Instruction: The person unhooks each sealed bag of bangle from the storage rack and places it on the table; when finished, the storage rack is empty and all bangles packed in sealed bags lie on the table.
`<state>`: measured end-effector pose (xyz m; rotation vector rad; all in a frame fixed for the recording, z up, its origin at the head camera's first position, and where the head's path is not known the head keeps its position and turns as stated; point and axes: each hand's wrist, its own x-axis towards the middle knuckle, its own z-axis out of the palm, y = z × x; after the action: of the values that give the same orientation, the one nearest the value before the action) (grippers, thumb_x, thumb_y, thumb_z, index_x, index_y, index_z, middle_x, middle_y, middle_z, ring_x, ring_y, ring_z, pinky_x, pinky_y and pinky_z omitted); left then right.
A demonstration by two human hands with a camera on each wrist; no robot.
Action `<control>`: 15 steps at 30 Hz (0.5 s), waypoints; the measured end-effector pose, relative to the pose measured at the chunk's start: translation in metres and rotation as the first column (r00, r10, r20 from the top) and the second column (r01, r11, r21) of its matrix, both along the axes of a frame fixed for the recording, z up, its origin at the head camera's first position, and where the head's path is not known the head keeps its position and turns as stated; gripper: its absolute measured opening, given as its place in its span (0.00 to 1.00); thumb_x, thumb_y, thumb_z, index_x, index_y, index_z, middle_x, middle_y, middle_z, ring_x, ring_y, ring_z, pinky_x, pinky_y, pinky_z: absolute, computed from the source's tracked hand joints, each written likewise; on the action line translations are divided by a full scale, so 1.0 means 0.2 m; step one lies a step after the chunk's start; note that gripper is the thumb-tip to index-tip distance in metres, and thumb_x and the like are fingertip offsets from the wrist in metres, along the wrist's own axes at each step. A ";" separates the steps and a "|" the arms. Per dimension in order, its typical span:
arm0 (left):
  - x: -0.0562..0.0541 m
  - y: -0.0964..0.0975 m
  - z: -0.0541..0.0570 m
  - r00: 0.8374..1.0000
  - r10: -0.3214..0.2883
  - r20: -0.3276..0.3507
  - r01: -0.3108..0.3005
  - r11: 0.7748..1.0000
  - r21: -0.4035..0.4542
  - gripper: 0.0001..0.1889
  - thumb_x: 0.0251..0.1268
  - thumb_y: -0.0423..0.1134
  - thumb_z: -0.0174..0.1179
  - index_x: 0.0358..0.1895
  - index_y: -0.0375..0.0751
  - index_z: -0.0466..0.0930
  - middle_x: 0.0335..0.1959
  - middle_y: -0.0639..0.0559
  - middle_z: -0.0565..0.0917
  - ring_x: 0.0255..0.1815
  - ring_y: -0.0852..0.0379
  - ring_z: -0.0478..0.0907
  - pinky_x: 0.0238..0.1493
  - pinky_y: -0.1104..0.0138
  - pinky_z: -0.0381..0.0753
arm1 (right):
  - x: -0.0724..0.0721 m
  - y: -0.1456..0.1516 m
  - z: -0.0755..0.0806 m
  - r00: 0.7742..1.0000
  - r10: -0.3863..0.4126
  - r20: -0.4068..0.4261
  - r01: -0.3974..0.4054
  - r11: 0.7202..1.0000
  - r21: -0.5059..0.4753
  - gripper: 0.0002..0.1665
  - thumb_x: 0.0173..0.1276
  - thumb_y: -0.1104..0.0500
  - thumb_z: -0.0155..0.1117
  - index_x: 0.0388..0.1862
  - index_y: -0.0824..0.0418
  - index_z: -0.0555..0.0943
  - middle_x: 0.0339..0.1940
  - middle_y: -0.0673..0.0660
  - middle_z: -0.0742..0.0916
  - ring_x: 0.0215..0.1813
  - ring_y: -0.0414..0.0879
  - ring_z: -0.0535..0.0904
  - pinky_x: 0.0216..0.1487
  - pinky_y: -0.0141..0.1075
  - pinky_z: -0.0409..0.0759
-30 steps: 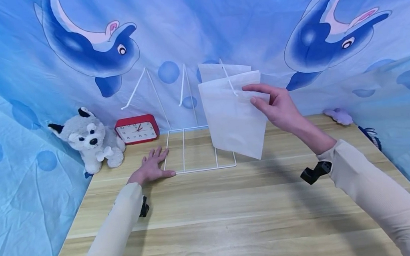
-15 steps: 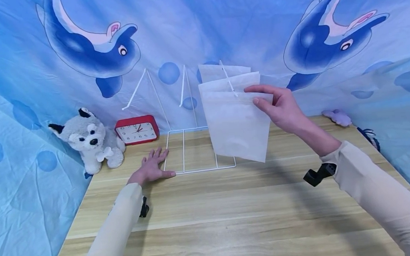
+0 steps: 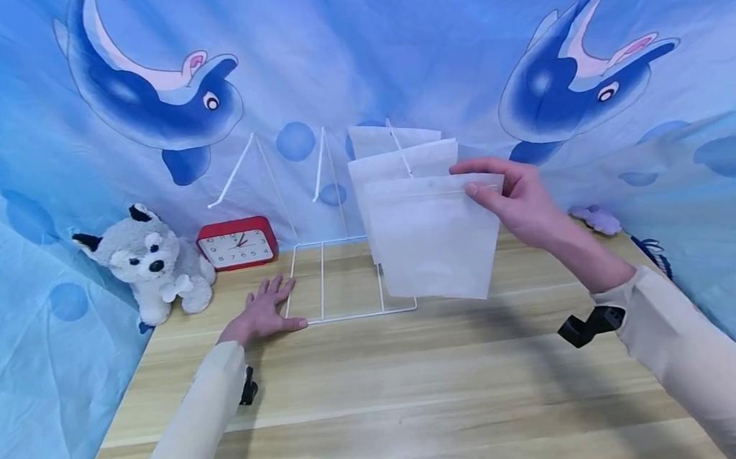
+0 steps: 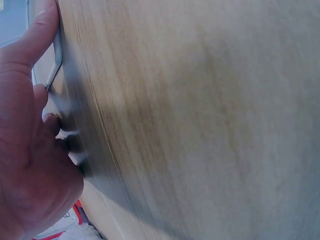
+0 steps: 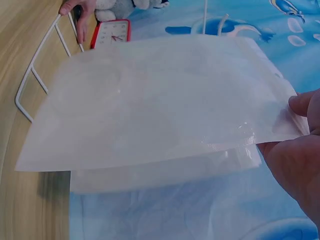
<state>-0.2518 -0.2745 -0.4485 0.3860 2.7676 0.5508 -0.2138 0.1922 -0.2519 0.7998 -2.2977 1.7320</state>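
My right hand (image 3: pixel 521 192) pinches the top right corner of a white zip bag (image 3: pixel 437 246) between thumb and fingers. The bag hangs flat in front of the right hook (image 3: pixel 396 141) of a white wire rack, its top edge just below the hook's tip. Behind it, two more white bags (image 3: pixel 401 156) hang on that hook. My left hand (image 3: pixel 263 311) lies with fingers spread at the left side of the rack base (image 3: pixel 362 317), thumb on the front corner. The right wrist view shows the pinched bag (image 5: pixel 150 100) from the side, partly covering another bag.
Two bare hooks (image 3: pixel 320 162) stand left of the bags. A red clock (image 3: pixel 237 244) and a grey plush dog (image 3: pixel 150 261) sit at the back left of the wooden table (image 3: pixel 369 402). A purple plush thing (image 3: pixel 596 219) lies at the back right. A blue dolphin curtain (image 3: pixel 445 50) closes the back.
My right hand has drawn the front bag toward me and slightly right, away from the hook tip and the bags behind. The left hand stays on the rack. The head view has tilted slightly.
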 end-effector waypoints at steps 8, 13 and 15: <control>-0.01 0.00 0.00 1.000 -0.003 0.001 0.003 1.000 -0.014 0.58 0.56 0.66 0.66 0.80 0.37 0.47 0.79 0.29 0.41 0.77 0.25 0.32 0.69 0.31 0.32 | 0.03 0.18 0.03 0.996 0.041 0.082 -0.038 0.998 -0.045 0.15 0.76 0.64 0.59 0.58 0.58 0.82 0.46 0.55 0.87 0.37 0.47 0.87 0.35 0.33 0.85; -0.01 0.00 -0.01 1.000 -0.012 0.008 0.012 1.000 -0.014 0.58 0.56 0.66 0.66 0.80 0.37 0.46 0.79 0.28 0.40 0.77 0.25 0.31 0.68 0.31 0.31 | 0.06 0.33 0.02 0.996 0.053 0.072 -0.044 0.993 -0.113 0.13 0.73 0.71 0.58 0.52 0.65 0.84 0.25 0.56 0.85 0.20 0.43 0.79 0.19 0.28 0.74; -0.01 0.01 -0.01 1.000 -0.011 0.009 0.011 1.000 -0.013 0.58 0.56 0.66 0.66 0.80 0.37 0.46 0.79 0.28 0.40 0.76 0.25 0.32 0.68 0.31 0.31 | 0.07 0.39 0.01 0.996 0.060 0.070 -0.049 0.987 -0.154 0.13 0.72 0.75 0.56 0.50 0.68 0.84 0.22 0.58 0.84 0.17 0.44 0.77 0.17 0.28 0.72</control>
<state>-0.2539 -0.2735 -0.4503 0.3945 2.7575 0.5299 -0.2005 0.2694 -0.2496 0.7890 -2.1739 1.9652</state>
